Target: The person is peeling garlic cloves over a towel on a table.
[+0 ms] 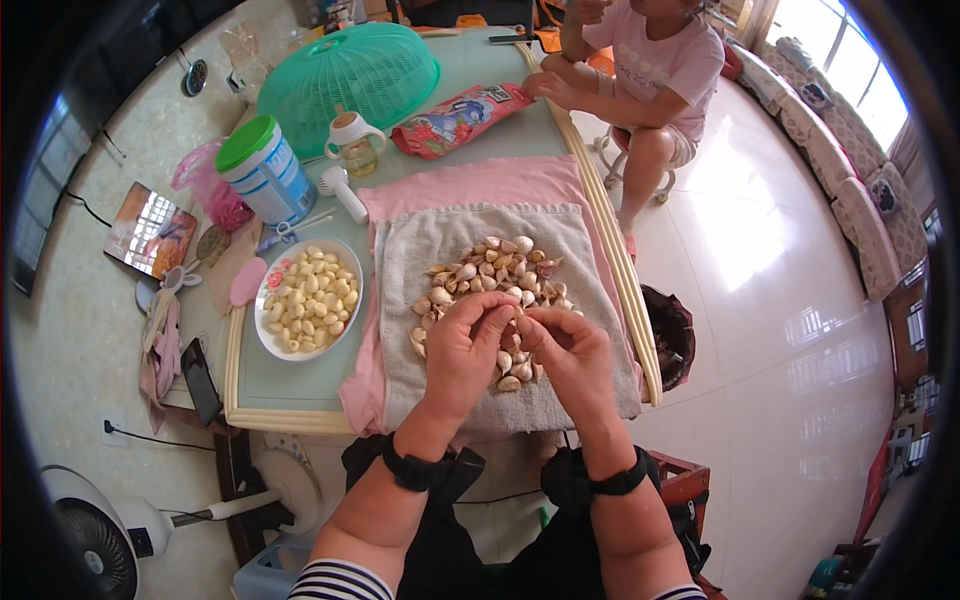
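My left hand (474, 337) and my right hand (564, 341) meet at the fingertips over a pile of unpeeled garlic cloves (487, 277). Between the fingers of both hands is a small garlic clove (519, 313), mostly covered by them. The pile lies on a grey towel (405, 255), spread over a pink cloth (480, 180) on the table. To the left, a white bowl with a floral pattern (262, 335) holds many peeled garlic cloves (311, 296).
Behind the bowl stand a tub with a green lid (270, 176), a handheld fan (343, 195), a bottle (355, 146) and a green mesh food cover (345, 75). A seated person (652, 67) touches a red snack bag (461, 120). A bin (666, 337) stands beside the table's right edge.
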A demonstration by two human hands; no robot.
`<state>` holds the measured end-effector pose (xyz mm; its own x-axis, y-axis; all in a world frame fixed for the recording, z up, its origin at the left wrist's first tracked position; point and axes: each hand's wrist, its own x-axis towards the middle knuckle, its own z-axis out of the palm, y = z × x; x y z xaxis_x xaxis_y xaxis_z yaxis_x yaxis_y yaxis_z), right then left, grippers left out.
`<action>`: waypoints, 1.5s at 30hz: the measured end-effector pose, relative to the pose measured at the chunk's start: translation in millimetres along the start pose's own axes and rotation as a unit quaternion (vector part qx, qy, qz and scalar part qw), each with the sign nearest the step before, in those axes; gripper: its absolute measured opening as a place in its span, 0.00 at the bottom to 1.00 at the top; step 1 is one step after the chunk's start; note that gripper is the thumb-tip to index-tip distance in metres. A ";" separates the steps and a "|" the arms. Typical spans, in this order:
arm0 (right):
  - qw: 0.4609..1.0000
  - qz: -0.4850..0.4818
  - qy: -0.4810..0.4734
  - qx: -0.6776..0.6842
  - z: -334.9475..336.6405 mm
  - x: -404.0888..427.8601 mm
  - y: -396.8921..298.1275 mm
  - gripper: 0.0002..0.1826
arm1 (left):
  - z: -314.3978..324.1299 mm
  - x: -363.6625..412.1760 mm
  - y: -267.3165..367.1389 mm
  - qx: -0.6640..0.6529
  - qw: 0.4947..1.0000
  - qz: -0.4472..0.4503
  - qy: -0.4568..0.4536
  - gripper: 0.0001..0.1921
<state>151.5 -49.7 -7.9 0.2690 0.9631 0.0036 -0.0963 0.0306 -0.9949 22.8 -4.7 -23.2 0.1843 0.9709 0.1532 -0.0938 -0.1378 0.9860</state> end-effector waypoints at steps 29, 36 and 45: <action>0.993 0.039 -0.040 0.102 -12.5 5.0 8.0 0.05 | 2.4 -1.5 -9.7 -0.126 0.987 -0.081 -0.058 0.10; 0.995 0.038 -0.021 0.092 -4.2 2.8 2.1 0.07 | 1.2 -2.4 -3.6 -0.202 0.967 -0.128 -0.095 0.12; 0.995 -0.086 0.045 -0.019 -2.5 5.9 13.0 0.04 | -3.3 1.3 -4.4 -0.001 0.999 0.017 -0.033 0.14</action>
<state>154.2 -44.3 -21.1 0.3642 0.9164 0.1662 -0.0063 0.1808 -0.9835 20.2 -2.2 -27.6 0.2460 0.9503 0.1909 -0.1025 -0.1704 0.9800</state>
